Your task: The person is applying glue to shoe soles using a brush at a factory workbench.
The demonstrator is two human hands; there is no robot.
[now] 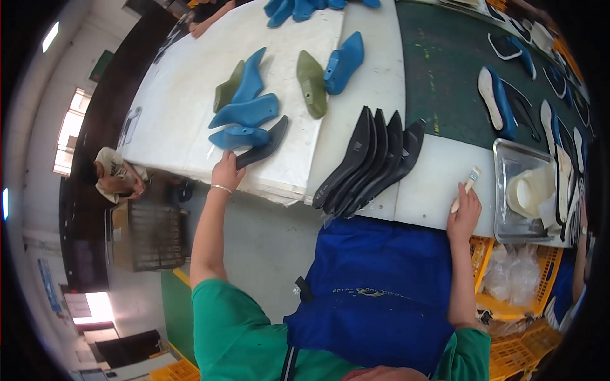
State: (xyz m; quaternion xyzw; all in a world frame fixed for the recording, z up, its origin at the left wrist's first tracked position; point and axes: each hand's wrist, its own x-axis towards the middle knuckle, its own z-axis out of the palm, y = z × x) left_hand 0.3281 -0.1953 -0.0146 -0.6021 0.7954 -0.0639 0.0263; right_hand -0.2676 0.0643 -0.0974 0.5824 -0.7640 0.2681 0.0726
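My left hand point(227, 173) reaches to the white-covered table and grips the near end of a black shoe sole point(269, 143). Just beyond it lie blue shoe lasts point(244, 111) and a green last point(227, 87). A brush point(473, 178) with a pale handle and light bristles is held in my right hand point(464, 216), over the white board at the table's front edge. Between my hands, several black shoe soles point(365, 165) lie side by side, partly in clear plastic.
Right of the brush stands a metal tray point(508, 222) with a whitish tub point(524, 193). Shoe parts on blue lasts point(497, 101) lie on the green conveyor belt point(435, 70). Yellow crates point(540, 286) stand below. Another person point(117, 178) is at the left; another's arm point(210, 20) rests at the far edge.
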